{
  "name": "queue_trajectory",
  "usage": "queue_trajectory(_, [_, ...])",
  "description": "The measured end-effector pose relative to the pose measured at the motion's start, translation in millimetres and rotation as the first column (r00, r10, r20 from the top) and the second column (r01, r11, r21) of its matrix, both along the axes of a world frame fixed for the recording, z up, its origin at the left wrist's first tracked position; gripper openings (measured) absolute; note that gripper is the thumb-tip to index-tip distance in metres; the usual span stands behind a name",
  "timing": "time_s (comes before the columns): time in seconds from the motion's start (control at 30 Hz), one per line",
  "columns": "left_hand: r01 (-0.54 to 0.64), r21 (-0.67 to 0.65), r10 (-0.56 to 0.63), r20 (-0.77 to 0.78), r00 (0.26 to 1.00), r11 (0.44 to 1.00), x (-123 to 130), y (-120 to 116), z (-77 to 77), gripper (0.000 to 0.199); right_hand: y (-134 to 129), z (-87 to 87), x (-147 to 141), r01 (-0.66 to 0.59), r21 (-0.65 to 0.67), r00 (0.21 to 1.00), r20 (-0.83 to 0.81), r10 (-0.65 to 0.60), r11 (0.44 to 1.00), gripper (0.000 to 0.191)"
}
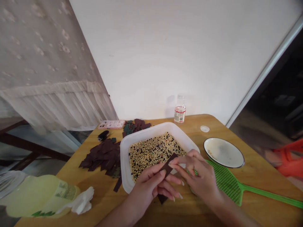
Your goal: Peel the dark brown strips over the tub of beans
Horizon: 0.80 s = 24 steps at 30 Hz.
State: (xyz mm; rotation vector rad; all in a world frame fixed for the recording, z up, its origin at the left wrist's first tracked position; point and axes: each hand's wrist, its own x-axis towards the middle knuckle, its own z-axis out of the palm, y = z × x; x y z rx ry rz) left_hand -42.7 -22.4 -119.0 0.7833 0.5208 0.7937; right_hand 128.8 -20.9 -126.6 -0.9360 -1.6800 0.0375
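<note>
My left hand [151,181] pinches a flat dark brown strip [168,166] between thumb and fingers, its other fingers stretched out below. At the strip's upper right side, my right hand [201,171] has thumb and fingertips closed on the edge. Whether a small bead is in that pinch I cannot make out. Both hands are over the near right side of a white plastic tub [125,167]. Small round beads [151,153], mostly cream with black and a few coloured ones, fill its bottom. Another dark strip [162,198] lies partly hidden under my left hand.
Left of the tub lies a heap of brown strips [101,156], with a phone [111,124] behind. A clear bottle [180,113], a rimmed plate [223,153] and a green fly swatter [227,179] are rightward. A large yellowish jug [40,195] is near left.
</note>
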Motion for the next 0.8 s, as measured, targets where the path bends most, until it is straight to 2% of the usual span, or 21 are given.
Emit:
queue_trajectory(0.1, [0.006, 0.001, -0.006, 0.005, 1.000, 1.000, -0.3, -1.0, -0.3, 0.032, 0.0, 0.0, 0.2, 0.056, -0.012, 0.998, -0.018, -0.057, 0.998, 0.008])
queue_trajectory(0.23, [0.032, 0.035, -0.033, 0.004, 0.999, 0.999, -0.9, -1.5, -2.1, 0.027, -1.3, 2.7, -0.5, -0.032, -0.023, 0.999, -0.024, 0.031, 0.999, 0.004])
queue_trajectory(0.37, [0.043, 0.044, -0.044, 0.020, 0.999, 0.998, -0.7, -0.9, -1.9, 0.030, -1.3, 6.9, -1.6, 0.084, 0.004, 0.995, -0.052, -0.084, 0.996, 0.022])
queue_trajectory(0.43, [0.050, 0.053, -0.051, 0.007, 0.999, 0.997, -0.4, -0.6, -1.5, 0.027, -1.8, 8.3, -3.3, 0.029, 0.002, 0.998, -0.057, -0.028, 1.000, 0.027])
queue_trajectory(0.5, [0.055, 0.067, -0.054, -0.006, 0.999, 0.996, -0.2, -0.5, -1.9, 0.025, -2.6, 8.8, -5.0, -0.045, 0.006, 0.998, -0.031, 0.045, 0.999, 0.021])
queue_trajectory(0.67, [0.064, 0.084, -0.062, -0.016, 0.998, 0.994, -1.3, -0.7, -4.6, 0.028, -2.7, 6.2, -5.2, 0.063, 0.023, 0.995, -0.076, -0.061, 0.998, 0.032])
queue_trajectory(0.8, [0.071, 0.085, -0.069, -0.023, 0.997, 0.994, -2.1, -2.0, -2.9, 0.025, -1.9, 3.2, -3.6, 0.015, -0.003, 1.000, -0.004, -0.015, 1.000, 0.011])
